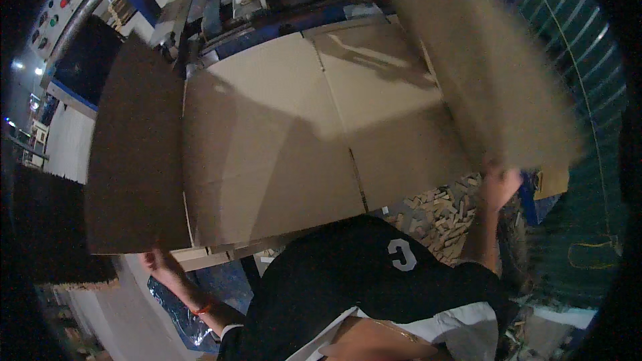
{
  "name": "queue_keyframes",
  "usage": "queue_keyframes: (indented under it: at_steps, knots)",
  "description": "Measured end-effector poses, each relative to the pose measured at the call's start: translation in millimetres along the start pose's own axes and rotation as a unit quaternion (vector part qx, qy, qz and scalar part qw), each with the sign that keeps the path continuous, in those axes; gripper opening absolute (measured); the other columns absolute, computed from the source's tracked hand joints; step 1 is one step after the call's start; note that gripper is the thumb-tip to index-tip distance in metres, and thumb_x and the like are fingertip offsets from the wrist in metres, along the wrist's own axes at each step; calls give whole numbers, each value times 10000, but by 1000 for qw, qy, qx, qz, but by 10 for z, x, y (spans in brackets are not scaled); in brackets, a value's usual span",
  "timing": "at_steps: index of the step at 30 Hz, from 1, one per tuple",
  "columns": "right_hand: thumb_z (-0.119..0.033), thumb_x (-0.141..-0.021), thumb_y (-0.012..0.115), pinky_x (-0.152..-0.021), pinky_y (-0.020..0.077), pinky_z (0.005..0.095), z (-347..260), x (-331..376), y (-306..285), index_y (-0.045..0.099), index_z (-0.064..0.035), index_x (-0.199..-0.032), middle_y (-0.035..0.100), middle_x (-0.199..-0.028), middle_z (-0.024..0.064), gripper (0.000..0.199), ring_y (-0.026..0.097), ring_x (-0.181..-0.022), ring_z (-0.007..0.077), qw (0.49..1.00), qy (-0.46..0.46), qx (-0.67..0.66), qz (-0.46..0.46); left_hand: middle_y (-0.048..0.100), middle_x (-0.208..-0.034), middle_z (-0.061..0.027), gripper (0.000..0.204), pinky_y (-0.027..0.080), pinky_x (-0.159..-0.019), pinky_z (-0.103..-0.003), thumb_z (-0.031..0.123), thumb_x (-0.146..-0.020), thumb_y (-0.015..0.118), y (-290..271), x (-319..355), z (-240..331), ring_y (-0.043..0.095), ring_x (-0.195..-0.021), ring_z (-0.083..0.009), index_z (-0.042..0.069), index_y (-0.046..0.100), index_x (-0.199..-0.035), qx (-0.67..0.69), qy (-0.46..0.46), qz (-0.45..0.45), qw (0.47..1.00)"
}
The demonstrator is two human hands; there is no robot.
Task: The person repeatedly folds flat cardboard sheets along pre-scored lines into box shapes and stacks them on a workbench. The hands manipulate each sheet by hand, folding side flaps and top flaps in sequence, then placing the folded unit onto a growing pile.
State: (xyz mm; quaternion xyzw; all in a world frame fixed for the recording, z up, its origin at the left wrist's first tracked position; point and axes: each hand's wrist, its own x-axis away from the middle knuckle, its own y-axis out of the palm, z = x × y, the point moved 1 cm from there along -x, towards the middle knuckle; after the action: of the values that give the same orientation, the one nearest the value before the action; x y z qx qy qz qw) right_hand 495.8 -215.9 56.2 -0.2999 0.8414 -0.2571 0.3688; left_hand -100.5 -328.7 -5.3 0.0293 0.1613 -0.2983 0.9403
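A person in a black shirt (334, 261), seen from above, stands in a workshop with a large brown cardboard sheet (267, 154) spread open across the front of the body. The sheet's broad middle is pale and bare, marked by a crease that runs from the far edge to the near one, and shadows fall over it. At the person's left, a darker left flap (134, 154) bends away from the middle along a fold; at the right, a wide right flap (488, 73) stands raised and slightly blurred.

The left hand (162, 270), with an orange band (202, 309) at its wrist, is at the near edge of the left flap, its fingers narrowed and seemingly pinching the board. The right hand (501, 187) is at the near corner of the right flap; its fingers look closed on the edge too, though blur softens them.

As far as I can judge, the cardboard is unfolded and both sides are bent along their creases, but it is not yet a closed shape: the flaps stand well apart, and I see no tape across them. What supports it underneath is mostly hidden.

Beyond the far edge sits dark machinery (267, 39). Many small tan pieces (441, 224) lie heaped below, near the right forearm, and a green ribbed wall (568, 227) closes the right side.
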Motion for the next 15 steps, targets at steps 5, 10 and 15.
queue_keyframes:
  at_steps: [5,10,15]
  knots:
    - [-80,-728,591,-898,432,436,-283,470,553,641,-99,-990,591,-1121,109,267,542,-1045,312,813,-527,-93,-231,517,-1248,-156,384,113,-1078,-488,11,-740,543,921,450,277,427,-1228,-289,60,599,-1117,-288,244,-314,871]
    - [-145,-713,617,-923,406,427,-333,375,763,600,-152,-1088,519,-1237,57,375,472,-1133,292,757,-586,-39,-287,440,-1336,-82,434,230,-1068,-457,125,-769,544,1417,473,490,380,-1255,-291,155,556,-1201,-389,337,-487,705]
    - [-418,-764,579,-978,328,453,-322,160,1052,532,-252,-1196,476,-1291,5,465,432,-1175,254,719,-626,3,-302,414,-1358,-70,449,233,-1067,-453,153,-771,529,1543,312,462,365,-1263,-297,173,542,-1219,-400,337,-489,698]
